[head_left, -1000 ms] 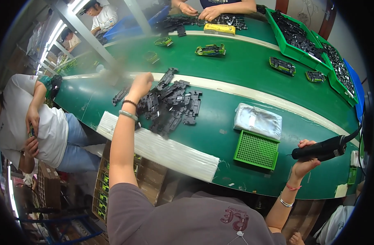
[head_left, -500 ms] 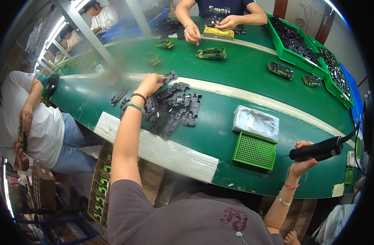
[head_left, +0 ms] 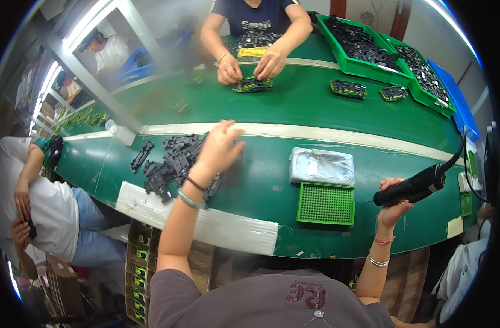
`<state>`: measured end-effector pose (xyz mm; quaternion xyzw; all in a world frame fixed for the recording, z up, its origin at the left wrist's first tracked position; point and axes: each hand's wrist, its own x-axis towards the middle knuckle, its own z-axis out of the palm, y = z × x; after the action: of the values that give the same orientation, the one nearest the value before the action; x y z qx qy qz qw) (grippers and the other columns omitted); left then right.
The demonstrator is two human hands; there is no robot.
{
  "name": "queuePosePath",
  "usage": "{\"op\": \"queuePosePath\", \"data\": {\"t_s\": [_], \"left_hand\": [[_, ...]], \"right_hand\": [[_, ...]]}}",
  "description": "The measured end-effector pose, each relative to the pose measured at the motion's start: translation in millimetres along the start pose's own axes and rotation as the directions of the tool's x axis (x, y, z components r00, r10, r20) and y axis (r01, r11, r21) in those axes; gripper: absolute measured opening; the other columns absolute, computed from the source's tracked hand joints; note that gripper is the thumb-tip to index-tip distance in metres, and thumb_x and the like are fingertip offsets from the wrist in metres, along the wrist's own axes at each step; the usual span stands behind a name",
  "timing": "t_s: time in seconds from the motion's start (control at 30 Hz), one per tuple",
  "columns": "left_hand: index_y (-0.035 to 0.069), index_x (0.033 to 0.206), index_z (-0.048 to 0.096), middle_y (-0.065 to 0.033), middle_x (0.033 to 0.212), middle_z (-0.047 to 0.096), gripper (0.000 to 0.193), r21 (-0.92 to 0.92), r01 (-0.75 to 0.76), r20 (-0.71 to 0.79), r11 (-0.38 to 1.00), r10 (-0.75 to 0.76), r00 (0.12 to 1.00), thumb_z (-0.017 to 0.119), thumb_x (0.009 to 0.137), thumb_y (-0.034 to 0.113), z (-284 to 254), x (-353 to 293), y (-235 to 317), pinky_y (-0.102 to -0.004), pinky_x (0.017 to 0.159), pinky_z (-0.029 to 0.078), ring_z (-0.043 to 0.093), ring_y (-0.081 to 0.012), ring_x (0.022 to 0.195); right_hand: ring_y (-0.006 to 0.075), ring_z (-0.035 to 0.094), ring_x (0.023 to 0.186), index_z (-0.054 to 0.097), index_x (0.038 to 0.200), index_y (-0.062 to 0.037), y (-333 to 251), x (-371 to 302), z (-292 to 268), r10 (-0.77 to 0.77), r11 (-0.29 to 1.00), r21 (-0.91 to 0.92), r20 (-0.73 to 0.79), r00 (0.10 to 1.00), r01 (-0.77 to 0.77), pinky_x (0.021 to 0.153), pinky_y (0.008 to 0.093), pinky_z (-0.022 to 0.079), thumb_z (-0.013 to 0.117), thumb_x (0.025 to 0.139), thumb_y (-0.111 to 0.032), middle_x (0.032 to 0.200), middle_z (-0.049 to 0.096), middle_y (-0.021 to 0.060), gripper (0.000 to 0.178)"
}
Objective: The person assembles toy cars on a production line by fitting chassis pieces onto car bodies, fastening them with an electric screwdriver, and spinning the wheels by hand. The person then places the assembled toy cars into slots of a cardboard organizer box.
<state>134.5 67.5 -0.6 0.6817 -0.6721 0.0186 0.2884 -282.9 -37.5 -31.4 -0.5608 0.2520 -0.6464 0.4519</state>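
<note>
Facing a long green bench [head_left: 255, 191], with a co-worker across it bent over a small green-and-black car piece [head_left: 253, 85]. Far right, a green bin [head_left: 370, 71] heaped with dark parts. Along my near edge runs a white padded strip [head_left: 239, 235]; good place to keep my forearm light, no leaning.

Pile of black parts [head_left: 173, 164] lies on the bench left of centre, just beyond the strip, pieces crossed over one another. Judgement: tangled shapes like these catch, so best to free one from the rim and lift it straight up instead of dragging.

Wrapped package [head_left: 322, 167] sits right of centre, with a shallow green basket [head_left: 326, 205] directly on its near side. Both lie between my hands; I would carry any piece over them, not through.

Black driver [head_left: 408, 191] lies across my right hand [head_left: 393, 210], fingers wrapped round the barrel, tip toward the left, cord rising behind. A relaxed hold should do; tip well apart from my other fingers, cord slack.

Left hand [head_left: 220, 147] is over the pile's right side, fingers spread, nothing seen in them. Whether a fingertip touches a part, I cannot tell.

Smallest note: one loose part [head_left: 142, 157] off the pile's left side, probably the easiest to pinch cleanly.
</note>
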Motion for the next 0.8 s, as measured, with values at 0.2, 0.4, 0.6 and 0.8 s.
{"op": "queuePosePath", "data": {"t_s": [0.2, 0.4, 0.6, 0.8], "left_hand": [[0.005, 0.097, 0.063, -0.0145, 0.109, 0.057, 0.023, 0.036, -0.198, -0.022, 0.98, 0.199, 0.98, 0.068, 0.076, 0.013, 44.5, -6.5, 69.3, -0.041, 0.09, 0.043, 0.052, -0.0336, 0.107], [0.004, 0.085, 0.064, -0.0124, 0.094, 0.06, 0.013, -0.176, -0.178, 0.063, 0.968, 0.191, 0.98, 0.067, 0.073, 0.01, 54.5, -16.3, 47.9, -0.0403, 0.081, 0.046, 0.055, -0.0317, 0.094], [0.002, 0.091, 0.062, -0.0124, 0.097, 0.059, 0.018, -0.175, -0.207, 0.098, 0.963, 0.226, 0.969, 0.067, 0.076, 0.011, 52.2, -13.2, 53.2, -0.0385, 0.082, 0.046, 0.055, -0.0307, 0.094], [0.002, 0.089, 0.063, -0.013, 0.096, 0.059, 0.017, -0.187, -0.191, 0.022, 0.964, 0.199, 0.98, 0.067, 0.076, 0.012, 51.5, -15.3, 39.3, -0.0378, 0.081, 0.046, 0.056, -0.0303, 0.093]], "right_hand": [[0.0203, 0.049, 0.071, 0.047, 0.088, -0.0037, -2.3, -1.3, -1.5, 0.007, 1.0, -0.001, -0.014, 1.0, -0.007, 0.071, 0.0343, 0.042, 0.039, 0.068, -0.084, 0.071, 0.05, 0.0081, 0.083], [0.0212, 0.05, 0.07, 0.046, 0.086, -0.0027, -4.0, 3.3, 1.7, 0.009, 1.0, -0.025, -0.007, 1.0, -0.009, 0.069, 0.0346, 0.043, 0.035, 0.07, -0.083, 0.071, 0.051, 0.009, 0.083], [0.0224, 0.05, 0.074, 0.046, 0.092, -0.0021, -6.4, 1.0, -5.7, 0.015, 0.999, -0.046, -0.038, 0.999, -0.017, 0.071, 0.0349, 0.043, 0.035, 0.07, -0.084, 0.075, 0.052, 0.0097, 0.085], [0.022, 0.049, 0.076, 0.047, 0.093, -0.0017, 0.6, 3.4, -9.5, 0.045, 0.999, -0.028, 0.035, 0.998, -0.044, 0.072, 0.035, 0.043, 0.036, 0.069, -0.084, 0.077, 0.05, 0.0096, 0.087]]}}
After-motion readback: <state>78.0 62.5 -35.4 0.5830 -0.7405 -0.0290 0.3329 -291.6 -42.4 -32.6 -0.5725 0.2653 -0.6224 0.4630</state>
